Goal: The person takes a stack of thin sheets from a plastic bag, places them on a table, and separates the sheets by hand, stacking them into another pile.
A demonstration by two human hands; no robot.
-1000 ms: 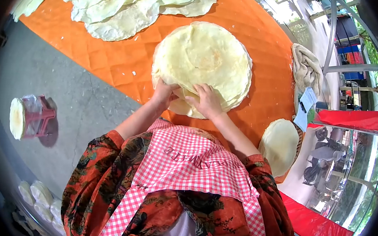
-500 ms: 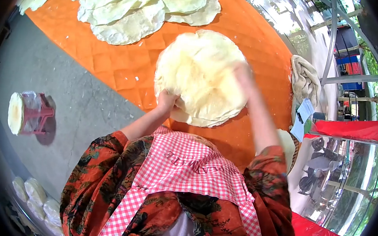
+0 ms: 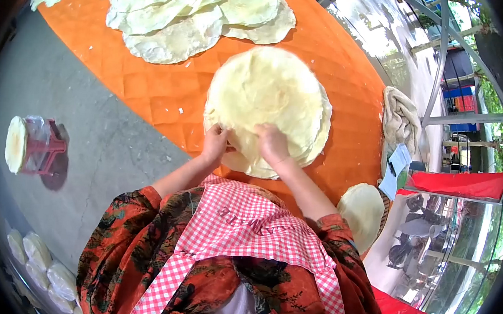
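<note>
In the head view, a stack of thin round pale flatbreads (image 3: 268, 93) lies in front of me, the top one sitting slightly off from those below. At the stack's near left edge, my left hand (image 3: 216, 144) is closed, thumb and fingers pinching the flatbread rim. My right hand (image 3: 272, 144) rests over the near part of the stack, fingers curled together against the top flatbread; its fingertips are partly hidden.
Overlapping flatbreads (image 3: 168, 14) cover the far part of the orange cloth (image 3: 350, 100). A folded towel (image 3: 401, 117) and a round pale flatbread (image 3: 360, 216) are at the right. A pink stool (image 3: 56, 149) stands on the grey floor, near bagged stacks (image 3: 43, 253).
My right hand has come from the stack's right edge in toward its near middle. My left hand stays at the near left rim. The top flatbread now lies smoother and shifted left.
</note>
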